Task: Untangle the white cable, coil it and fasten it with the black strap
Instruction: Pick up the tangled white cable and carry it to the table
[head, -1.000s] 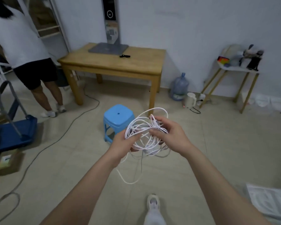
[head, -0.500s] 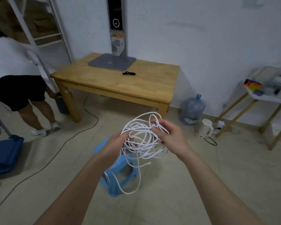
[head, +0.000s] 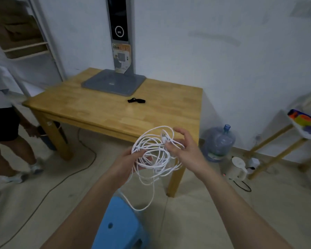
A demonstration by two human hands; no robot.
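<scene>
Closer now to wooden table [head: 90, 112] — black strap [head: 136, 100] on top, both hands' grip holds tangled white cable [head: 155, 153].

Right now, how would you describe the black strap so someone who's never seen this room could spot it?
Find the light wooden table against the white wall, with a grey flat stand base on top. Just in front of that base's right corner lies the small black strap, the only dark, crumpled thing on the bare wood.

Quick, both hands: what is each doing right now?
Left hand: closed on the cable tangle.
Right hand: thumb and forefinger pinching a strand near the plug, other fingers spread open.
</scene>
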